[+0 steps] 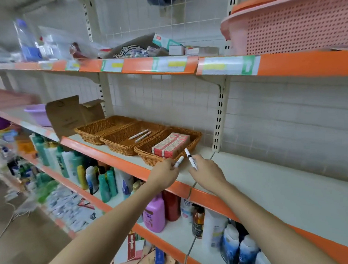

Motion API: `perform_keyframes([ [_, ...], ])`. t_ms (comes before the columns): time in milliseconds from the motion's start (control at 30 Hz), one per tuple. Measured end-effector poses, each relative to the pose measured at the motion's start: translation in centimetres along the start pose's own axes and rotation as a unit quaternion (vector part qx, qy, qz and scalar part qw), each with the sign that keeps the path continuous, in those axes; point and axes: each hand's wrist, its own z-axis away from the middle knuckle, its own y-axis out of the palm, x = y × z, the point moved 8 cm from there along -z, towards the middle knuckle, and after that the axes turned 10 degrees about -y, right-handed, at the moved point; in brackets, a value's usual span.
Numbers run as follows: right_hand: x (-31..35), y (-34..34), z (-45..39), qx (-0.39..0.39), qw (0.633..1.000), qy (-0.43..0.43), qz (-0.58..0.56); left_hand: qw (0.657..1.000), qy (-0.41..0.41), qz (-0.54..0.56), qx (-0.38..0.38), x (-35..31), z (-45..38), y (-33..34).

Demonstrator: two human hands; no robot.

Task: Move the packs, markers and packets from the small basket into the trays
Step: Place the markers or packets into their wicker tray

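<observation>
On the shelf [271, 187] in front of you sit three wicker trays side by side: the left tray [101, 128], the middle tray [121, 143] with two markers [139, 135] lying in it, and the right tray [195, 136] holding red-and-white packs [170, 145]. Your left hand [166, 173] pinches a white marker [179, 161] just beside the right tray's front rim. Your right hand [207, 171] grips a black-tipped marker [191, 158], tilted, near that same tray.

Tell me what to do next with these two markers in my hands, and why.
Probably carry both over to the middle tray and lay them down. The left hand and right hand each hold a marker near the tray of packs, while two markers already lie in the middle one.
</observation>
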Motion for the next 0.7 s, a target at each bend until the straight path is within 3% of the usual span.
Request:
perform_keyframes([
  [333, 0.8, 2.1, -11.4, -0.009, 0.999, -0.037, -0.002, 0.998, -0.022, 0.009, -0.052, 2.7, -9.2, -4.4],
  [700, 1.8, 5.2, -20.1, 0.034, 0.997, -0.07, 0.016, 0.997, -0.044, 0.024, -0.061, 5.5, -16.8, -6.9],
])
